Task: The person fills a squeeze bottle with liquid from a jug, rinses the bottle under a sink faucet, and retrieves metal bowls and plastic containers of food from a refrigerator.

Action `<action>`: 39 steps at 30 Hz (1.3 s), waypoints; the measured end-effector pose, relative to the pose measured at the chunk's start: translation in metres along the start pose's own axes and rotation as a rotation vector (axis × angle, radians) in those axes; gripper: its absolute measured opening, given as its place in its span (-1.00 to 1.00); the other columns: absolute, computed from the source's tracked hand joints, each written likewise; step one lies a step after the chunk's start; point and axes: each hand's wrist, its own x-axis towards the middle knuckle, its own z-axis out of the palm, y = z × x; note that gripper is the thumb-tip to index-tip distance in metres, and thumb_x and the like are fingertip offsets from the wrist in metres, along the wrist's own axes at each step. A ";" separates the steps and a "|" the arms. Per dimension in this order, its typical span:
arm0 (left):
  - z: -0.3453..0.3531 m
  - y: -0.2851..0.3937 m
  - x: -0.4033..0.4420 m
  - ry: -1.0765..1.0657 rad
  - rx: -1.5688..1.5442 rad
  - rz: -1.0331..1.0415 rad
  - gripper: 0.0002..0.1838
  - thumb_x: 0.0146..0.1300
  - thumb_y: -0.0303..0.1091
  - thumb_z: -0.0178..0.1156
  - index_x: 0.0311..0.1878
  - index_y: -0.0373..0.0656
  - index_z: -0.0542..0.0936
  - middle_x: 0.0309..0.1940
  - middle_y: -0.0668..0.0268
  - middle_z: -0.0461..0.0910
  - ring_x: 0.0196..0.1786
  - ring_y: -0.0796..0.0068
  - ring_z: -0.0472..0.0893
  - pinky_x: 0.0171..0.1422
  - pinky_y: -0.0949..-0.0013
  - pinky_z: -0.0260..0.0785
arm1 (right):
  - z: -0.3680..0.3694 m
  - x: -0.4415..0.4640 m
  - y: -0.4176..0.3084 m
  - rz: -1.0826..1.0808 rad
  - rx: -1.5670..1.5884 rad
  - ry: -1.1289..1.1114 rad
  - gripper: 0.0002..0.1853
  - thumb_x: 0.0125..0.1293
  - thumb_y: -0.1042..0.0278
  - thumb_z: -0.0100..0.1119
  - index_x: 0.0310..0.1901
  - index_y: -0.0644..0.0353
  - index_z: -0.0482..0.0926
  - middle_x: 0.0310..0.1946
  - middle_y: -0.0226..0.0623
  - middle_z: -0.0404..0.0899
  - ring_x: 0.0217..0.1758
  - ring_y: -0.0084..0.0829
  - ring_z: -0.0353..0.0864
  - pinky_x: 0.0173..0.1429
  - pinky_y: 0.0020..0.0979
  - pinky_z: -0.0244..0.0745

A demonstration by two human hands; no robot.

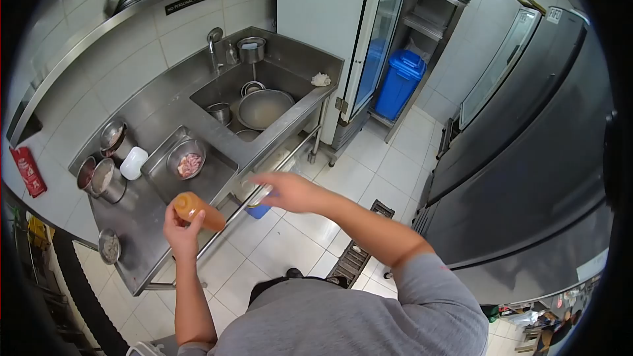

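My left hand [182, 227] is wrapped round a squeeze bottle [201, 212] of orange-brown sauce. The bottle is tilted, its top end toward the counter. My right hand [287, 191] is in the air to the right of the bottle, apart from it. It is slightly blurred, with fingers stretched out and no object clearly in them. Past the bottle, a metal bowl [173, 159] with pieces of pinkish raw meat [189, 165] sits in the recessed part of the steel counter [148, 250].
Left on the counter are metal pots [113, 188], a white container [134, 163] and a small bowl [109, 245]. Behind is a sink [198, 97] with a large bowl [266, 109] and a running tap [215, 38]. A rail [227, 224] edges the counter; grey refrigerators [527, 145] stand right.
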 end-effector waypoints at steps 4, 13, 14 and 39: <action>0.045 -0.012 0.070 -0.051 0.024 0.056 -0.41 0.05 -0.51 0.46 0.18 -0.34 0.48 -0.05 0.26 0.63 -0.02 0.50 0.63 0.12 0.41 0.47 | -0.018 0.122 -0.028 -0.377 -0.145 -0.099 -0.50 0.16 0.34 0.29 0.18 0.15 0.51 0.02 -0.07 0.52 0.09 -0.04 0.54 0.12 -0.16 0.47; 0.104 -0.044 0.216 -0.104 0.047 0.018 -0.43 -0.05 -0.53 0.42 0.12 -0.33 0.52 -0.08 0.28 0.63 -0.03 0.53 0.62 0.10 0.45 0.46 | -0.060 0.280 0.016 -0.349 -0.549 -0.343 -0.78 -0.02 0.36 0.29 -0.28 0.19 0.69 -0.16 -0.09 0.57 -0.04 -0.08 0.59 -0.01 -0.14 0.53; 0.112 -0.049 0.233 -0.094 0.084 -0.009 -0.39 -0.07 -0.51 0.43 0.14 -0.34 0.51 -0.06 0.27 0.63 -0.02 0.49 0.62 0.09 0.42 0.48 | -0.068 0.294 0.027 -0.384 -0.538 -0.265 -0.84 0.04 0.34 0.25 -0.36 0.19 0.71 -0.17 -0.06 0.60 -0.02 -0.06 0.61 0.00 -0.13 0.54; 0.280 -0.206 0.551 0.257 0.365 -0.327 -0.37 0.06 -0.34 0.50 0.18 -0.40 0.50 -0.05 0.16 0.68 -0.03 0.46 0.67 0.10 0.37 0.52 | -0.099 0.749 0.601 -0.308 -1.148 -0.431 -0.50 0.49 0.15 -0.09 0.40 0.03 0.35 0.55 -0.16 0.05 0.55 -0.08 0.12 0.50 0.17 0.11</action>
